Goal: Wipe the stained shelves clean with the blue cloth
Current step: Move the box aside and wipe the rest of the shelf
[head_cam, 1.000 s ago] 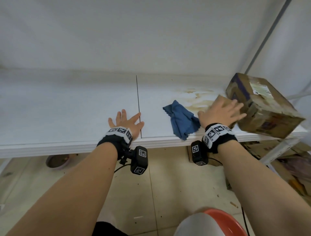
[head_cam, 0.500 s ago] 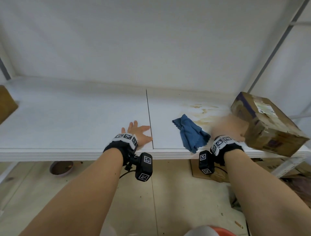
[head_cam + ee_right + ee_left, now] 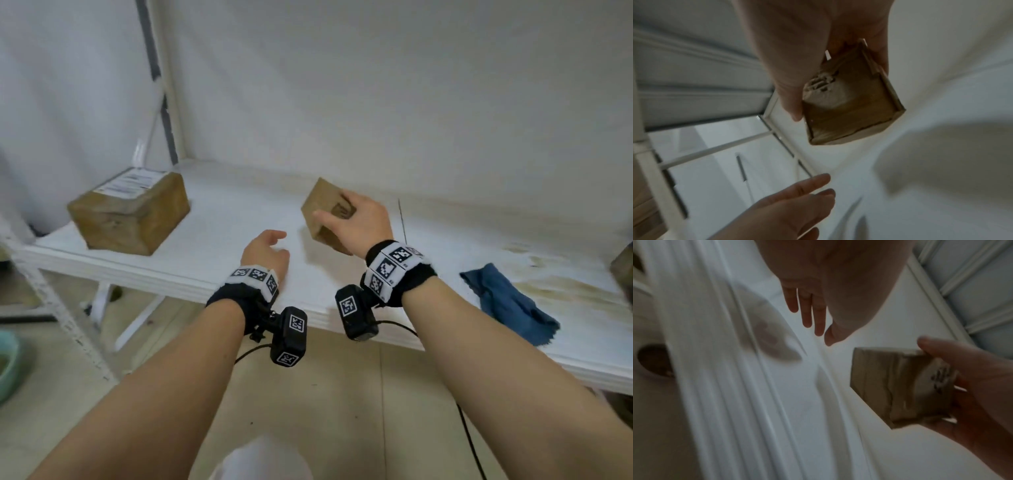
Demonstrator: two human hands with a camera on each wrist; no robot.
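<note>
The blue cloth [image 3: 507, 301] lies crumpled on the white shelf [image 3: 239, 219] near its front edge, at the right. Brown stains [image 3: 561, 284] spread on the shelf just beyond and right of the cloth. My right hand [image 3: 356, 222] grips a small cardboard box [image 3: 323, 209] from above, thumb on one side and fingers on the other, holding it over the middle of the shelf. The right wrist view shows that box [image 3: 849, 105] tilted off the surface. My left hand [image 3: 270, 248] hovers beside it with relaxed fingers [image 3: 812, 313], holding nothing.
A larger cardboard box [image 3: 130, 212] with a white label stands at the shelf's left end, by the white frame post [image 3: 164, 102]. Another box [image 3: 624, 270] shows at the right edge. A wall backs the shelf. Below are floor tiles and a green bowl [image 3: 7, 363].
My right hand has taken the small box from beside the stains and carried it left, past the cloth. My left hand has lifted off the shelf. The head view has swung left.
</note>
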